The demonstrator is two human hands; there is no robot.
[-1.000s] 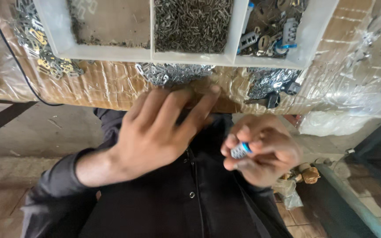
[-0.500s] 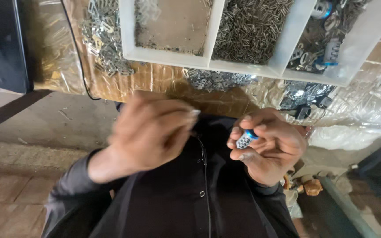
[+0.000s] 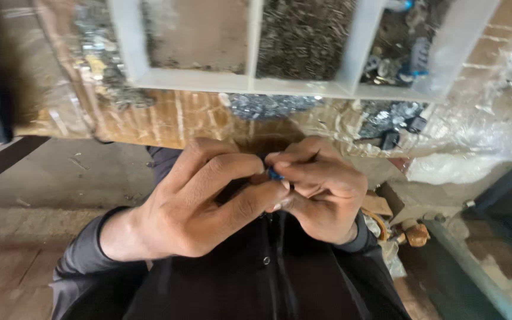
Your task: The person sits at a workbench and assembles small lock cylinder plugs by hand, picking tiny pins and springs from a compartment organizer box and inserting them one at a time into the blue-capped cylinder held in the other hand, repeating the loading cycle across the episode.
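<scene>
While both hands are hiding it, the small blue part (image 3: 275, 174) is barely peeking out | left hand (image 3: 200, 204) and right hand (image 3: 321, 189) are pinching it together | white divided tray (image 3: 303, 86) is sitting on the plastic-covered table (image 3: 167, 118).

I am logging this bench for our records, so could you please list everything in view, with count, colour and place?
small blue part: one, blue, pinched between the fingertips of both hands, mostly hidden
divided tray: one, white, on the bench at top, three compartments in view
small metal pieces: too many to count, grey, in the middle compartment
mixed parts: several, grey, black and blue, in the right compartment
loose metal pieces: heaps, silver-grey, on the bench beside and in front of the tray
plastic sheeting: clear, crumpled, at right over the bench
bench: one, brown wood, across the top
sleeves: two, dark, bottom
left hand: one, centre, fingers on the part
right hand: one, right of centre, fingers on the part
</scene>
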